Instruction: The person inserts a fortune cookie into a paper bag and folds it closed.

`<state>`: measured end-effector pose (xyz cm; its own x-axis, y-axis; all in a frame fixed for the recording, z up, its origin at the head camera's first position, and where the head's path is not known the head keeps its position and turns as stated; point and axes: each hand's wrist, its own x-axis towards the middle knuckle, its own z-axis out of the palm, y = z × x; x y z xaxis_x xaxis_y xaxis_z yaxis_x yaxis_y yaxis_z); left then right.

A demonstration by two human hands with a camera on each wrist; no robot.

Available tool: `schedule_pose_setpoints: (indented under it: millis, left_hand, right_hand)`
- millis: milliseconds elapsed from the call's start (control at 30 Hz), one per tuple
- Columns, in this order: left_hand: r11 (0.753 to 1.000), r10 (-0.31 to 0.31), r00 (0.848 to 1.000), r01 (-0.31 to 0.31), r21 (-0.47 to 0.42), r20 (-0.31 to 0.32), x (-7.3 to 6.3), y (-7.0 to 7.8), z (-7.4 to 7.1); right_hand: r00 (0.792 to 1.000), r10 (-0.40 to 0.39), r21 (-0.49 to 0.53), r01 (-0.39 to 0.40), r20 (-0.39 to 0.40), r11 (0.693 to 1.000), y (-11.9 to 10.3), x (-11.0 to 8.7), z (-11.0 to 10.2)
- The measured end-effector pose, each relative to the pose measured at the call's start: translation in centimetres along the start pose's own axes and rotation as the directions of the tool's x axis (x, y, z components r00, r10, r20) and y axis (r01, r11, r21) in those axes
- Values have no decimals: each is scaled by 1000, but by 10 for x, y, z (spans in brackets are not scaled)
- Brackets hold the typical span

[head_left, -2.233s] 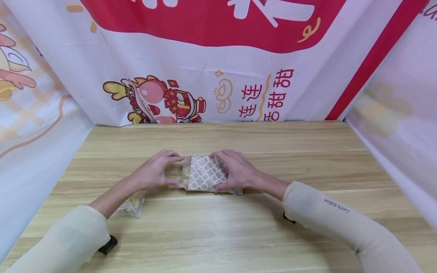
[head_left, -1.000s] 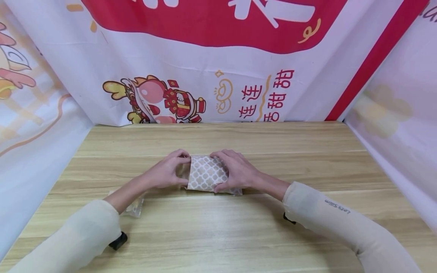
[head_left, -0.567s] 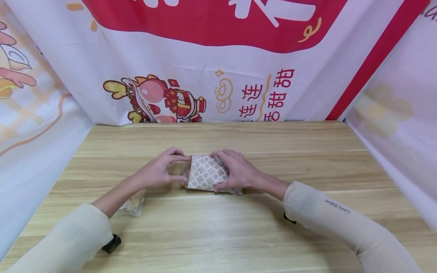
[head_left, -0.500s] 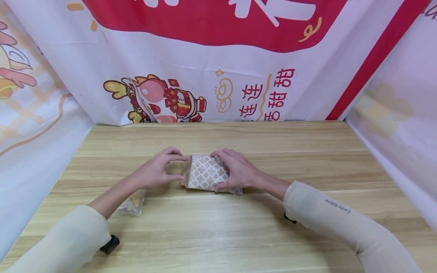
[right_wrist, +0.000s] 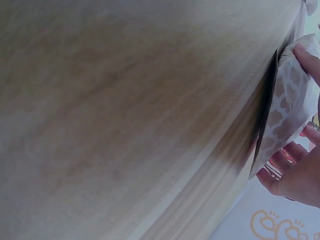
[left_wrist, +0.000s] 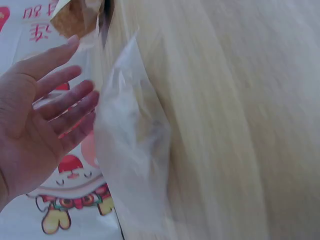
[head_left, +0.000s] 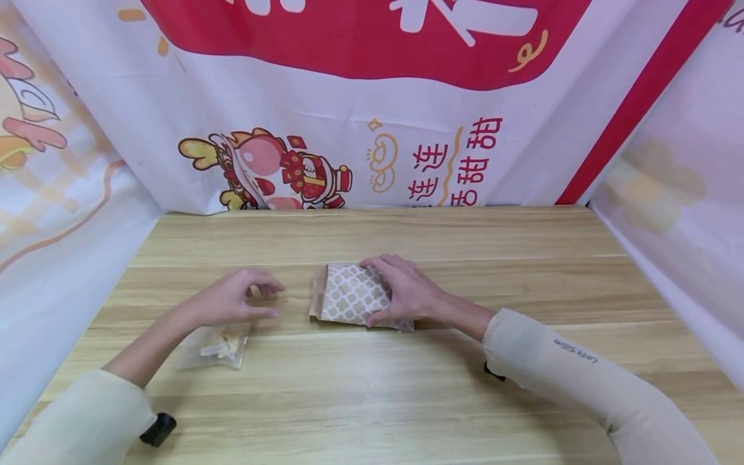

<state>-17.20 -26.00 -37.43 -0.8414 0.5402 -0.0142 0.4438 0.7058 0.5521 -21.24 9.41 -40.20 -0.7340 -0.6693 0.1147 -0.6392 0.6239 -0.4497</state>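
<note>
A tan paper bag [head_left: 351, 294] with a white lattice pattern lies on the table in the middle of the head view, its brown mouth [head_left: 318, 294] facing left. My right hand [head_left: 407, 290] holds it at the right part, thumb along the near edge and fingers along the far edge; the right wrist view shows the same hold on the bag [right_wrist: 290, 100]. My left hand [head_left: 232, 298] is off to the left of the bag, fingers relaxed and holding nothing. Just below the left hand lies a clear plastic bag [head_left: 215, 349] with small pale pieces inside, large in the left wrist view.
The wooden table [head_left: 372, 400] meets a printed white and red cloth [head_left: 360, 161] at its back edge. More cloth hangs on the left and right sides. Both forearms wear pale sleeves with black straps beneath.
My left hand has drawn back leftward from the paper bag's mouth. The clear plastic with yellowish pieces that stuck out there earlier no longer shows. My right hand has stayed in place.
</note>
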Motion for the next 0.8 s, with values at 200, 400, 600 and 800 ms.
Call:
schedule_pose_setpoints:
  millis: [200, 400, 600, 800]
  left_hand:
    - [997, 23, 996, -17, -72, 89, -16, -11, -8]
    - [990, 63, 984, -42, -131, 165, -27, -16, -12]
    - [984, 80, 972, -42, -172, 220, -31, -17, -12]
    - [981, 67, 968, -21, -192, 240, -29, -16, -12]
  right_hand:
    - [1000, 0, -4, 0, 2, 1000, 0, 0, 0]
    - [1000, -1, 1, 1, 7, 1000, 0, -1, -1]
    - [1000, 3, 2, -3, 10, 1000, 0, -1, -1]
    - [1000, 3, -6, -3, 13, 1000, 1, 1, -1]
